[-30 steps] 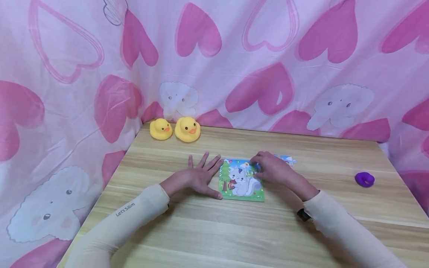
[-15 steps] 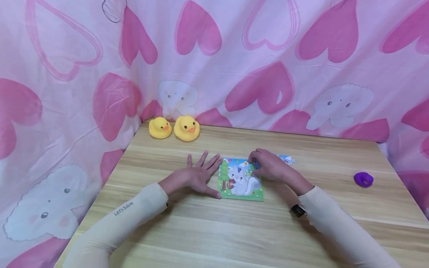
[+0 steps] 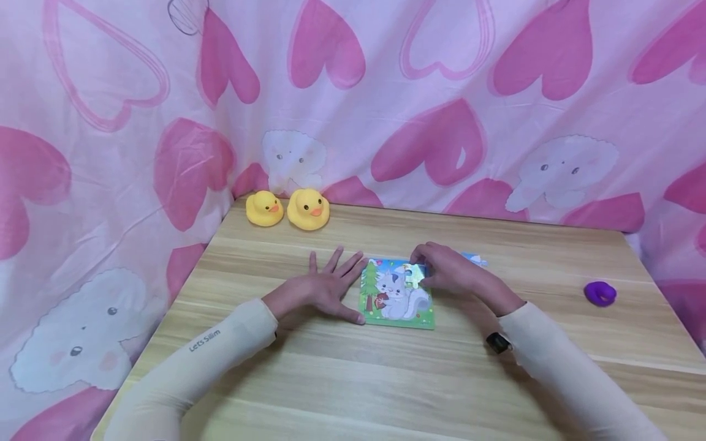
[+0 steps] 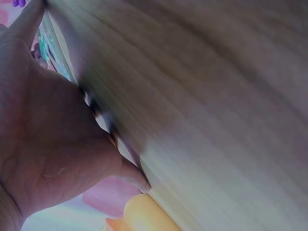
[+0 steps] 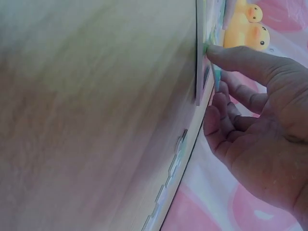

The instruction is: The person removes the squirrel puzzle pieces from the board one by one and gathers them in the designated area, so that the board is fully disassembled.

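Note:
A jigsaw puzzle [image 3: 394, 306] with a grey squirrel picture lies flat on the wooden table. My left hand [image 3: 325, 291] rests at its left side, fingers spread, with the thumb tip and a fingertip at the puzzle's edge. At the upper right corner my right hand [image 3: 449, 269] pinches a puzzle piece [image 3: 415, 275], which catches the light and looks tilted. In the right wrist view, thumb and fingers of the right hand [image 5: 264, 110] hold that piece [image 5: 216, 79] at the puzzle's edge. Further loose pieces [image 3: 473, 258] lie behind the right hand, partly hidden by it.
Two yellow rubber ducks [image 3: 307, 210] stand at the table's back left corner. A small purple toy [image 3: 600, 294] sits to the right. Pink heart-patterned cloth [image 3: 427, 147] hangs behind and at the sides of the table [image 3: 353, 380].
The piece in the right hand has tilted and shows brighter at the puzzle's upper right corner. The right hand has shifted only slightly. My left hand keeps its place.

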Demonstrator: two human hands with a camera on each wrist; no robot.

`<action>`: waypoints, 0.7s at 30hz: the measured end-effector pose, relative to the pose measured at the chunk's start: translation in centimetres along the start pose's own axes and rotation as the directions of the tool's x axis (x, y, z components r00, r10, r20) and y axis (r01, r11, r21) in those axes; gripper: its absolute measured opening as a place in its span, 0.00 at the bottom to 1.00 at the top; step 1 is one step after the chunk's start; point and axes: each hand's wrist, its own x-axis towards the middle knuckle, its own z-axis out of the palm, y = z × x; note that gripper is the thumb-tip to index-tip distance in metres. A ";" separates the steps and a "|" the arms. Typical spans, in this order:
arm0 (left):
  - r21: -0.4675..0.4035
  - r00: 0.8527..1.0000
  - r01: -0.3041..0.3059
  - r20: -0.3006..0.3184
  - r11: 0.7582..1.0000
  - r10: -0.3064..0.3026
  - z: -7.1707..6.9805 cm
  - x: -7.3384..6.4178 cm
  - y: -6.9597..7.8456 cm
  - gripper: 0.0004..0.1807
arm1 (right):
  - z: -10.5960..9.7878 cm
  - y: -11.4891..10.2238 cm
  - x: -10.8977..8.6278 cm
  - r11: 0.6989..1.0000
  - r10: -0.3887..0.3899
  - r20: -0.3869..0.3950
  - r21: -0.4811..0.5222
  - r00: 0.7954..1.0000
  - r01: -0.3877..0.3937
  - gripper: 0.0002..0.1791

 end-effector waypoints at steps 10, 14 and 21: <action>0.002 1.000 0.000 0.005 1.000 0.000 -0.1 0.0 0.1 0.73 | -1.3 1.6 -1.2 0.996 0.002 -0.056 0.093 0.998 0.003 0.28; 0.004 1.000 0.002 0.004 1.000 -0.002 0.0 0.0 0.1 0.73 | -2.5 3.3 -2.5 0.996 -0.003 -0.102 0.084 0.995 0.012 0.28; -0.003 1.000 0.001 0.000 1.000 -0.001 0.1 0.0 0.0 0.73 | -5.0 6.7 -5.0 0.999 0.011 -0.167 0.048 0.986 -0.003 0.26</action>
